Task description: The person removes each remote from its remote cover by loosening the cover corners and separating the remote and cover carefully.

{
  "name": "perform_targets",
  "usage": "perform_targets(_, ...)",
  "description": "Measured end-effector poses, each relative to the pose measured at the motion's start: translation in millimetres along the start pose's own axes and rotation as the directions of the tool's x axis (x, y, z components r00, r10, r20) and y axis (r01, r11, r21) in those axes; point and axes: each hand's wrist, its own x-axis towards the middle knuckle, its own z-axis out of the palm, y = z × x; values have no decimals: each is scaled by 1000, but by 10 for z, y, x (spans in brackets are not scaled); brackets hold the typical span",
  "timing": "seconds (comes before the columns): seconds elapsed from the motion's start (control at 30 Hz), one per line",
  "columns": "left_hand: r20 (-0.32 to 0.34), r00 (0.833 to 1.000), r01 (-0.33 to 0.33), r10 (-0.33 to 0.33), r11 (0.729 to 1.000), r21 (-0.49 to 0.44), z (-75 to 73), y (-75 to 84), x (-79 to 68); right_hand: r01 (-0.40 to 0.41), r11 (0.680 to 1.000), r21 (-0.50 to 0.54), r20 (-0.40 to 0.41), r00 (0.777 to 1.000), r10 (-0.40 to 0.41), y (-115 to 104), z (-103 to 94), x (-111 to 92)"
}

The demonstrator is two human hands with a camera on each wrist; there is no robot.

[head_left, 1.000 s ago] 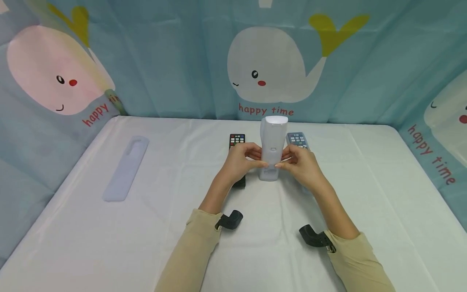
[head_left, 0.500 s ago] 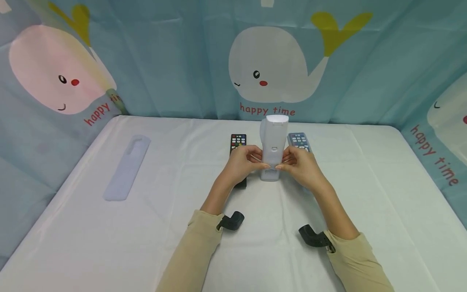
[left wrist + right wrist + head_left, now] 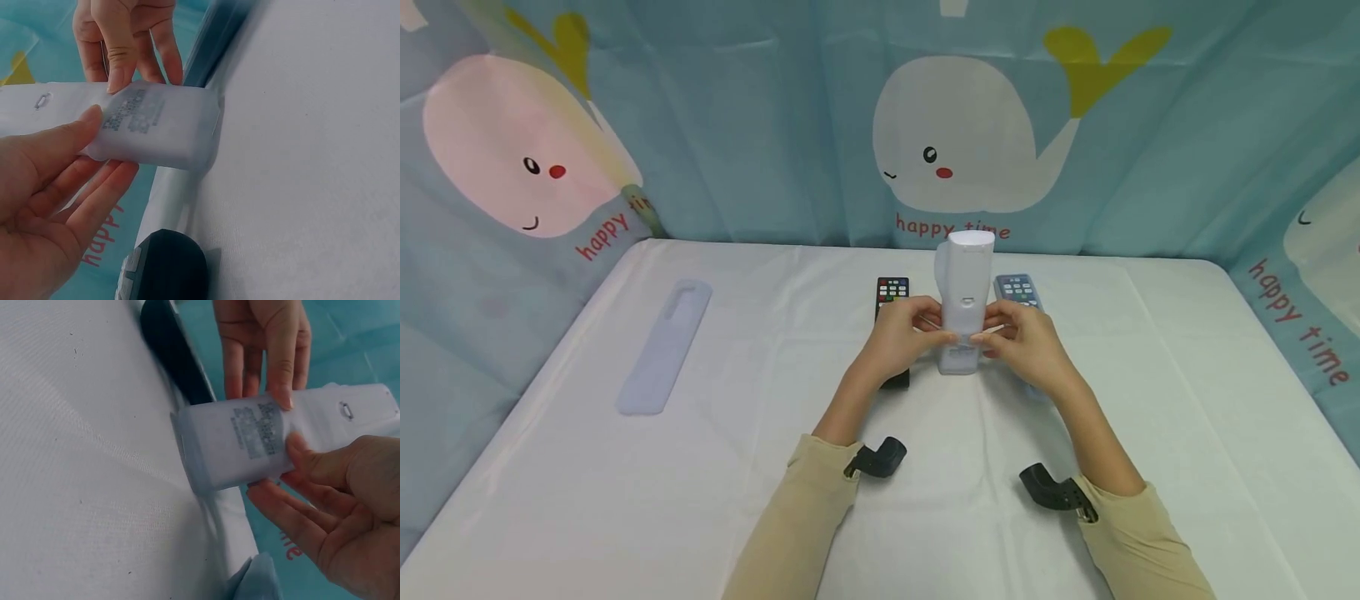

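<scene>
A white remote control (image 3: 968, 271) stands on end on the table, its back with a small latch towards me. A translucent silicone sleeve (image 3: 958, 363) wraps its lower part; a printed label shows through in both wrist views. My left hand (image 3: 898, 335) pinches the remote's left side through the sleeve, thumb on the back and fingers behind. Opposite it, my right hand (image 3: 1028, 346) grips the right side the same way, thumb tips close together. In the left wrist view the sleeve's closed end (image 3: 200, 128) sits at the cloth.
Behind my left hand lies a black remote (image 3: 892, 287), partly covered. A blue-grey remote (image 3: 1017, 287) lies behind my right hand. Another translucent sleeve (image 3: 664, 350) is flat at the left. White cloth (image 3: 760, 500) covers the table, and a whale-print curtain (image 3: 775, 150) hangs behind.
The white remote's top stands slightly higher against the curtain, while the sleeve's lower end stays at the table. Both hands keep their hold. The head view has shifted slightly.
</scene>
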Motion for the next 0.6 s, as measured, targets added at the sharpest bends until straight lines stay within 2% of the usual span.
perform_targets(0.3,-19,1000,20,-21,999,-34,7,66,-22,27,999,-47,-34,999,-28,-75,-52,-62)
perform_targets(0.6,-8,998,62,-63,994,-90,-4,108,-30,16,1000,0,-43,999,-16,-129,-56,-71)
